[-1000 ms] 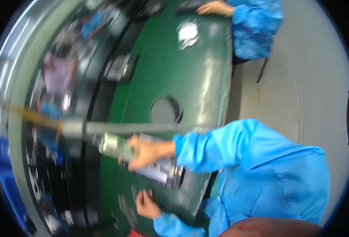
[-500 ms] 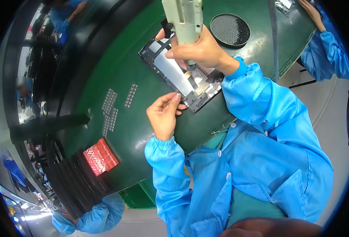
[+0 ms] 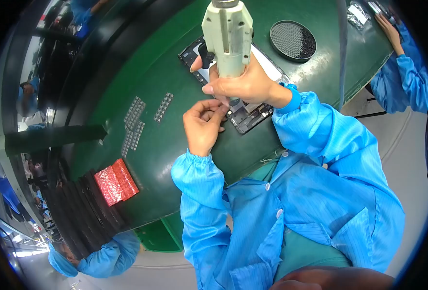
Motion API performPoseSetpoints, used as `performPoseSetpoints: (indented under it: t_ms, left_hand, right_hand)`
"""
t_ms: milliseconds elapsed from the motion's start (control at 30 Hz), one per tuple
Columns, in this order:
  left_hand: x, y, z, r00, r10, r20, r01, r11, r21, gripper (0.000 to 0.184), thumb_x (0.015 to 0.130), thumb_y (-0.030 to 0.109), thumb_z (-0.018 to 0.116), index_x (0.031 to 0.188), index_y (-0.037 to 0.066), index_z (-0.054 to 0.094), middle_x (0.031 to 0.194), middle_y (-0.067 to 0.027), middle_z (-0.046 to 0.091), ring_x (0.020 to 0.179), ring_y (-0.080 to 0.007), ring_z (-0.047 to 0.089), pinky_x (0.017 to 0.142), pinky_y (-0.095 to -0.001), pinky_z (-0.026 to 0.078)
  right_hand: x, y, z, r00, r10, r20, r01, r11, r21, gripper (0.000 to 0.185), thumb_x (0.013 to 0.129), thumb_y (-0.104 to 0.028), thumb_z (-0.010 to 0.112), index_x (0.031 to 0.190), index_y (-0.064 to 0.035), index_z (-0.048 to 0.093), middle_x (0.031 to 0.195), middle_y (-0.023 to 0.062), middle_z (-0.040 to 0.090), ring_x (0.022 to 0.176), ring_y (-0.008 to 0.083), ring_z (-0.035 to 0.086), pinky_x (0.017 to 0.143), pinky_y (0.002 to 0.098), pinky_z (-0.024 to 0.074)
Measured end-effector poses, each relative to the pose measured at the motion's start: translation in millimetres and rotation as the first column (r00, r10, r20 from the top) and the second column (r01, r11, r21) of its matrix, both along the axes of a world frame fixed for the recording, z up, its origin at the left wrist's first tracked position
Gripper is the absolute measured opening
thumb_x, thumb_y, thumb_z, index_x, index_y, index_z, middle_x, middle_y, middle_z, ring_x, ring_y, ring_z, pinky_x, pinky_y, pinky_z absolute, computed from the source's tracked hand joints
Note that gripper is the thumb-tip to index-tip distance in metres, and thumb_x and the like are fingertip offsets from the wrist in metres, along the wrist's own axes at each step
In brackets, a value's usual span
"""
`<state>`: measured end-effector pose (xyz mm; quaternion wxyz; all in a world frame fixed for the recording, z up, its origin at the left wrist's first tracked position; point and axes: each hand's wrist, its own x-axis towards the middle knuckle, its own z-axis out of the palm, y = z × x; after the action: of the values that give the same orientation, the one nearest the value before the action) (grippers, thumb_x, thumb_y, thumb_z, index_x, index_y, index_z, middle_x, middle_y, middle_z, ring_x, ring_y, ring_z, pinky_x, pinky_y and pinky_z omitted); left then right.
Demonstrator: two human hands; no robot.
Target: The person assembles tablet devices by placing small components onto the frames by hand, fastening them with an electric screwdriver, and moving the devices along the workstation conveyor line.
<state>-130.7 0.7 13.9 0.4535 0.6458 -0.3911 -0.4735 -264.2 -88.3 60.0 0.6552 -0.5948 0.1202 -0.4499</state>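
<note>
My right hand (image 3: 245, 84) is wrapped round a pale electric screwdriver (image 3: 227, 41), which points down at an opened tablet-like device (image 3: 245, 121). The device has a black frame and lies slanted on the green table, partly hidden by the tool and hand. My left hand (image 3: 202, 123) is closed at the device's left edge, thumb and index finger together beside the screwdriver tip. Whatever lies between those fingertips is too small or hidden to make out.
A round black dish (image 3: 292, 41) of small dark pieces stands beyond the device. Strips of small parts (image 3: 163, 108) lie to the left, near a red bubble-wrap packet (image 3: 116, 182) and black stacked trays (image 3: 81, 208). A co-worker's hand (image 3: 388, 31) is at the far right.
The screwdriver tip has moved to the device's near left part. My left fingers have shifted up along the edge to beside the tip. The whole view has also shifted slightly.
</note>
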Motion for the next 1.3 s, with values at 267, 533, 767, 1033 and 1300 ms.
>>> performPoseSetpoints:
  t_ms: [267, 533, 767, 1033, 1300]
  left_hand:
    - [17.7, -15.2, 5.5, 0.991, -0.115, -0.067, 0.122, 0.986, 0.109, 0.018, 0.076, -0.001, 0.066, 0.089, 0.003, 0.054, 0.075, -0.0077, 0.066, 0.061, -0.0136, 0.065, 0.046, -0.0212, 0.048]
    - [17.8, -16.4, 2.8, 0.992, -0.101, -0.078, 0.108, 0.989, 0.1, 0.019, 0.073, -0.006, 0.063, 0.09, 0.001, 0.056, 0.072, -0.0079, 0.065, 0.06, -0.0142, 0.065, 0.045, -0.0216, 0.049]
    - [18.0, -13.9, 2.5, 0.997, -0.052, -0.054, 0.053, 0.998, 0.024, 0.017, 0.075, -0.007, 0.059, 0.092, -0.004, 0.058, 0.072, -0.0072, 0.065, 0.057, -0.0134, 0.063, 0.043, -0.0215, 0.048]
    - [9.6, -12.2, 16.7, 0.998, -0.024, -0.057, 0.025, 1.0, 0.011, 0.006, 0.082, 0.0, 0.058, 0.086, -0.004, 0.06, 0.071, -0.0059, 0.065, 0.053, -0.0109, 0.059, 0.041, -0.0213, 0.046]
    - [13.6, -13.5, 2.9, 0.994, -0.07, -0.082, 0.079, 0.99, 0.115, 0.024, 0.075, -0.001, 0.071, 0.09, 0.003, 0.053, 0.07, -0.0059, 0.063, 0.054, -0.0124, 0.062, 0.041, -0.0196, 0.046]
  right_hand:
    - [13.0, 11.1, -4.5, 0.996, 0.049, -0.076, -0.05, 0.999, -0.011, 0.038, 0.075, -0.001, 0.068, 0.108, 0.0072, 0.051, 0.058, 0.0057, 0.058, 0.046, 0.0093, 0.053, 0.043, 0.0226, 0.0422]
    - [17.2, 15.4, -5.3, 0.992, 0.084, -0.095, -0.079, 0.996, 0.047, 0.037, 0.075, 0.0, 0.068, 0.107, 0.0065, 0.051, 0.057, 0.0045, 0.057, 0.047, 0.0091, 0.053, 0.044, 0.0232, 0.041]
    - [23.7, 18.4, -16.3, 0.997, 0.014, -0.072, -0.013, 1.0, 0.009, 0.038, 0.07, -0.005, 0.065, 0.106, 0.0021, 0.058, 0.073, 0.0069, 0.063, 0.052, 0.0086, 0.056, 0.055, 0.0252, 0.0496]
    - [18.4, 17.7, -21.0, 0.991, 0.084, -0.107, -0.094, 0.991, -0.095, 0.041, 0.073, -0.006, 0.072, 0.11, 0.0, 0.055, 0.09, 0.0054, 0.063, 0.079, 0.01, 0.06, 0.071, 0.0263, 0.0503]
    - [-24.3, -13.3, 25.3, 0.987, -0.156, -0.048, 0.155, 0.988, -0.029, 0.042, 0.065, -0.007, 0.081, 0.102, -0.003, 0.062, 0.066, -0.0019, 0.06, 0.055, 0.0033, 0.055, 0.051, 0.0204, 0.0438]
